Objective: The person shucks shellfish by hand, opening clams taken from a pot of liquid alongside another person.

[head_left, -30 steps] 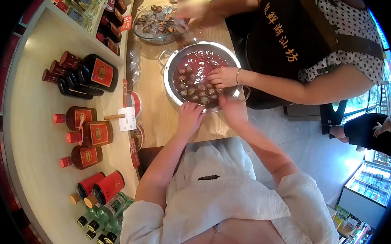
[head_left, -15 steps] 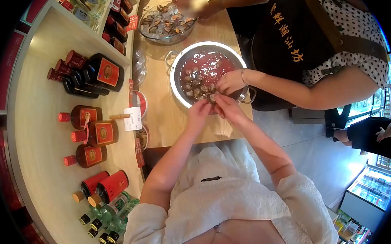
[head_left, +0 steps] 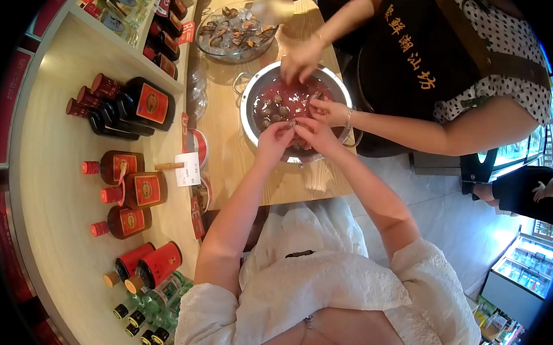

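Observation:
A metal basin with side handles holds reddish liquid and several small round clams. Over its near rim, my left hand and my right hand meet with fingertips pinched together. Between them is one small clam, partly covered by the fingers. Close to my right hand, a co-worker's hand in the basin pinches a small shell. That person's other hand hangs over the far side of the basin, blurred.
Beyond the basin, a glass bowl holds opened shellfish on ice. Another person's arm and a blurred pale object are beside it. Shelves with dark bottles line the left. The co-worker in a black apron stands at the right.
My hands have risen slightly, farther over the basin, with the clam between them. One co-worker's hand has come in over the far side, while their other hand has lifted a shell.

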`<state>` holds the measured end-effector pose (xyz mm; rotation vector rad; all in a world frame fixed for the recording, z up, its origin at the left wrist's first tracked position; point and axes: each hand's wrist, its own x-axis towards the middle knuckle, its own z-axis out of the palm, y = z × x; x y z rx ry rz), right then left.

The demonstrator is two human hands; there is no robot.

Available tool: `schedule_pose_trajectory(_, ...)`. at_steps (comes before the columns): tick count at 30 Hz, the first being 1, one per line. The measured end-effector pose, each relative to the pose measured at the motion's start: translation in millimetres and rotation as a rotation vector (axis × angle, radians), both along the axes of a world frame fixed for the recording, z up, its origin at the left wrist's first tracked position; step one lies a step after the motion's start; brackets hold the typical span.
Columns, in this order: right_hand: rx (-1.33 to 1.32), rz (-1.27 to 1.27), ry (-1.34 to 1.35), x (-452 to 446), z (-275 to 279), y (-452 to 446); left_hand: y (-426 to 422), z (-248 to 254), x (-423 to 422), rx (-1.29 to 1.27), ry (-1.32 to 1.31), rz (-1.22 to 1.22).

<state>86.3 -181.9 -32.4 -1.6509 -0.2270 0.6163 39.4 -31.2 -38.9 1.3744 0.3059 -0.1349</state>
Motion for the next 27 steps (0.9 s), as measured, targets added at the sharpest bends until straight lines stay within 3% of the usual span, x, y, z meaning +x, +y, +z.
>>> schedule_pose_trajectory(9, -0.076, 0.133, -0.198, 6.6, 3.5, -1.5, 4.6, 5.2, 5.1, -0.112, 0.063, 0.008)
schedule_pose_trajectory(11, -0.172, 0.166, -0.398, 9.2, 7.5, -3.5, 9.9, 8.6, 8.5, -0.123, 0.134, -0.010)
schedule_pose_trajectory(12, -0.171, 0.170, -0.398, 10.7, 11.6, -4.1, 12.7, 12.2, 9.3, -0.131, 0.204, -0.034)
schedule_pose_trajectory(14, -0.046, 0.189, -0.087, 14.0, 19.6, -6.0, 15.7, 19.7, 10.3, -0.175, 0.246, -0.038)
schedule_pose_trajectory(17, 0.093, 0.229, 0.122, 23.2, 10.5, -10.1, 21.1, 21.8, 10.0, -0.267, 0.296, -0.054)
schedule_pose_trajectory(24, 0.137, 0.252, 0.242, 29.5, 7.9, -8.2, 25.5, 13.2, 12.9, -0.326, 0.324, -0.082)
schedule_pose_trajectory(27, -0.063, 0.207, -0.004, 24.1, 17.2, -3.7, 24.5, 15.4, 13.5, -0.261, 0.331, -0.026)
